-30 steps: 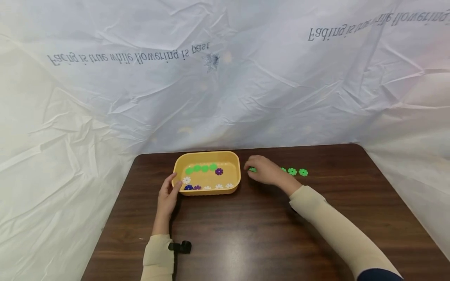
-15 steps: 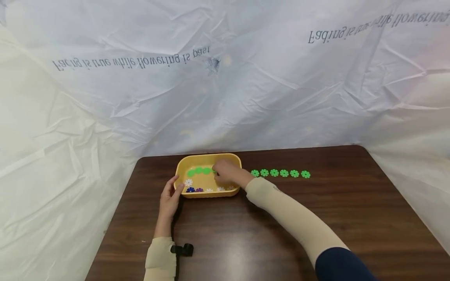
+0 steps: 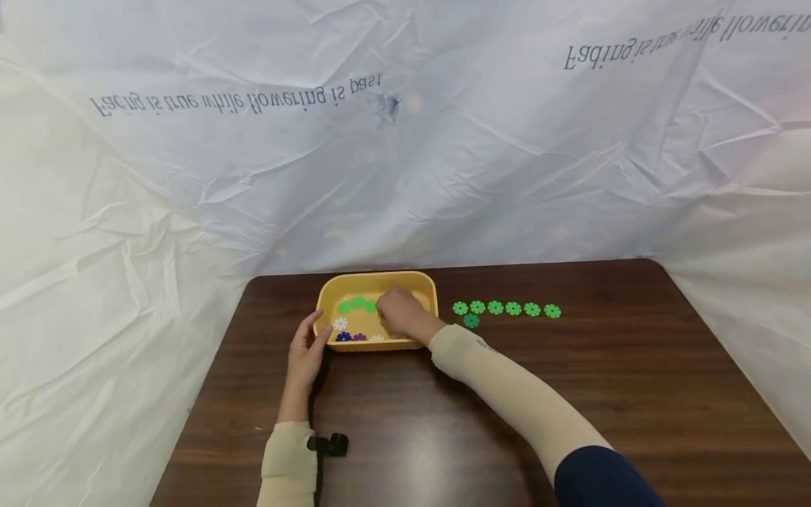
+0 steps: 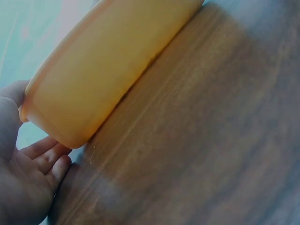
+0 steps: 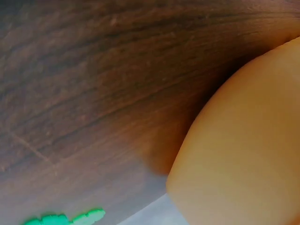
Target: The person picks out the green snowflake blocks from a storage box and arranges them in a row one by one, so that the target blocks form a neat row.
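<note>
My left hand (image 3: 305, 355) holds the yellow tray (image 3: 370, 346) by its left end. In the left wrist view, the thumb lies at the rim and the fingers (image 4: 46, 159) are against the outer wall. My right hand (image 3: 405, 313) reaches down into the tray's right half; its fingertips are hidden, so I cannot tell what they hold. Inside the tray are light green flower-shaped discs (image 3: 358, 302), a white one (image 3: 341, 323), a blue one (image 3: 343, 336) and a purple one (image 3: 359, 337). The right wrist view shows the tray's outer wall (image 5: 243, 154), with the hand out of sight.
Right of the tray, several light green discs (image 3: 513, 308) lie in a straight row on the brown table (image 3: 405, 422). One darker green disc (image 3: 471, 320) sits just in front of the row's left end. A white printed cloth (image 3: 304, 176) hangs behind the table.
My right hand has moved from the left end of the green row into the tray. The darker green disc now shows on the table. My left hand stays on the tray.
</note>
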The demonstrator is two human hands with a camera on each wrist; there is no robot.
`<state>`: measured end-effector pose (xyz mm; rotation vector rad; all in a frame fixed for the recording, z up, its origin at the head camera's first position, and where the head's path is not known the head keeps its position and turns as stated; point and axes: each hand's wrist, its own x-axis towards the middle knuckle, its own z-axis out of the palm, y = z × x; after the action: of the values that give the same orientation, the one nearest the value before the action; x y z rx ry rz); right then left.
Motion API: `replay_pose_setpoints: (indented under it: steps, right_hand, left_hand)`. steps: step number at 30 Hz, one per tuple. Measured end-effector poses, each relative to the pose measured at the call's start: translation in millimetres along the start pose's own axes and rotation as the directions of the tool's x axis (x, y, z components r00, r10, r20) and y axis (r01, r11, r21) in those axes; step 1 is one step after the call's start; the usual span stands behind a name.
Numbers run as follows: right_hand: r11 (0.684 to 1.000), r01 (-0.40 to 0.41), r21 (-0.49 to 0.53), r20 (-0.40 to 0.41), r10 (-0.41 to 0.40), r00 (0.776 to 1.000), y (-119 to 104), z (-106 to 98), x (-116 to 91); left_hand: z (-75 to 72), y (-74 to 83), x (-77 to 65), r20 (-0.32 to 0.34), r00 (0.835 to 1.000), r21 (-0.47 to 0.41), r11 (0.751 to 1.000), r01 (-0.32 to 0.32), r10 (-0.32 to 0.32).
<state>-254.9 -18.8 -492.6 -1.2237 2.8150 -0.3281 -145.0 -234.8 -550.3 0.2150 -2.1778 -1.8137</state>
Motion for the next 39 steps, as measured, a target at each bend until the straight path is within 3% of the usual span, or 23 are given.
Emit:
replay_pose_setpoints:
  steps: [4,10,17,28,39]
  right_hand:
    - [0.998,0.01,0.061,0.004,-0.01,1.0,-1.1,1.1,1.3]
    - [0.997,0.046,0.068,0.069,-0.051,0.996,-2.7,-4.1,-2.3]
    - [0.983,0.117,0.143,0.119,-0.134,0.984,2.2,-34.3,-16.9]
    - [0.967,0.216,0.132,0.204,-0.24,0.949,15.6,-74.6,-51.1]
    - [0.981,0.137,0.141,0.153,-0.158,0.975,52.1,-89.8,-89.6]
  left_hand:
    - [-0.5,-0.1,0.5,0.01,1.0,0.0,1.0,0.001,-0.001]
    - [-2.2,-2.3,0.3,0.005,1.0,0.015,1.0,0.009,-0.009]
    - [-2.1,-2.5,2.9,0.007,1.0,0.022,1.0,-0.006,0.006]
    - [-1.9,3.7,1.0,0.012,1.0,-0.003,1.0,0.009,-0.009]
    - [-1.5,0.6,1.4,0.016,1.0,0.014,1.0,0.02,-0.02]
